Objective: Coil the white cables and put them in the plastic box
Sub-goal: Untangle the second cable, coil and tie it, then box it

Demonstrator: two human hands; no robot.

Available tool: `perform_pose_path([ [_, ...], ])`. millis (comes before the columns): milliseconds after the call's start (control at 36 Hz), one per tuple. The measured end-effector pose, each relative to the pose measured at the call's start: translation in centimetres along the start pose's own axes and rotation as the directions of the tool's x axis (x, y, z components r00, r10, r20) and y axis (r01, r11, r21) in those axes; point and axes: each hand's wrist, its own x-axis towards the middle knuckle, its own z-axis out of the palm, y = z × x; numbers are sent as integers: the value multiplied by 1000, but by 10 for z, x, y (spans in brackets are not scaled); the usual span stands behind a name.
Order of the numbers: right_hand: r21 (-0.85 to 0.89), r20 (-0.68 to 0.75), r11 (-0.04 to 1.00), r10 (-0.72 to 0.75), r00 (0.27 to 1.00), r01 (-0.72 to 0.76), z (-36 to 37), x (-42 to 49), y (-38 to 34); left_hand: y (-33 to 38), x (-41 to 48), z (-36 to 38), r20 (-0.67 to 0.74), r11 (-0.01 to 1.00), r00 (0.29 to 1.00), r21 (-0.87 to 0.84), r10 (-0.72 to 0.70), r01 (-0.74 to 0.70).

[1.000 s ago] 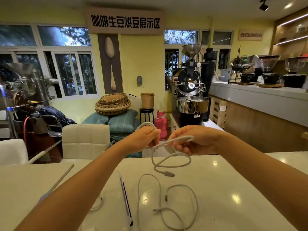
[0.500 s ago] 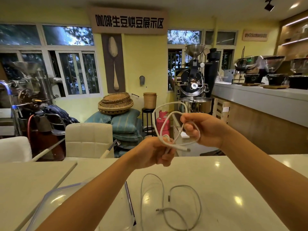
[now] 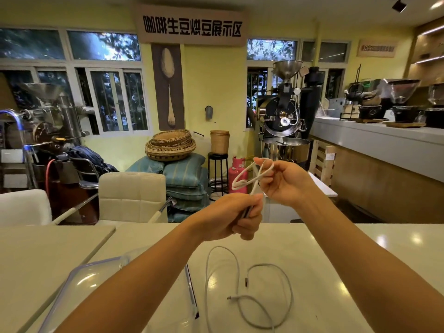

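The clear plastic box [image 3: 96, 264] sits low on the left of the worktop [image 3: 360, 248], partly under the left forearm. The left hand [image 3: 236, 216] grips one end of a white cable [image 3: 241, 182], and the right hand [image 3: 286, 181] pinches its loops. Coiling is mid-way; the tail likely needs wrapping next. A second cable [image 3: 240, 296] lies uncoiled between the arms.

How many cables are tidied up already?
None finished that I can see. One white cable is looped in the right hand, its tail gripped by the left hand. More loose cable lies uncoiled on the table, and the plastic box is mostly hidden by the arm.
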Motion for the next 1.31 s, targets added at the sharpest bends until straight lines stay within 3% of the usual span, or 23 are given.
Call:
perform_pose_path([
  [250,-143,-109,988,40,993,-55,-11,11,19,6,2,10,19,989,999,-141,50,-46],
  [361,-100,-158,990,88,984,-105,-20,13,20,4,1,10,16,984,998,-166,64,-61],
  [583,-185,-217,974,88,972,-130,-32,14,40,4,4,5,-26,994,998,-83,62,-64],
  [722,-592,-195,796,12,981,-127,-33,0,60,10,0,-3,-38,998,997,34,62,-61],
  [806,-689,-193,701,71,979,-187,-33,-8,67,12,-2,-4,-50,997,997,37,66,-64],
  [944,-781,-151,604,60,987,-156,-22,-18,63,10,2,-2,-122,990,991,-124,58,-73],
  [1000,-821,-114,564,-12,993,-87,-17,-23,57,10,4,-1,-132,977,989,-197,59,-85],
  [1056,-839,-49,536,-242,969,91,-15,-24,52,11,6,0,-141,962,988,-253,68,-103],
  [1083,-844,0,493,-393,919,211,-14,-24,50,11,7,1,-142,954,987,-280,71,-109],
  [1139,-864,183,275,-610,771,422,-12,-26,45,11,8,3,-130,936,989,-332,74,-114],
  [1167,-853,286,181,-620,730,489,-11,-26,42,11,8,5,-115,929,990,-351,78,-114],
  [1194,-826,366,154,-585,724,542,-10,-26,39,11,8,6,-97,924,992,-367,82,-112],
  [1306,-713,474,415,-309,825,565,-3,-28,25,12,8,8,-32,900,996,-426,89,-94],
])
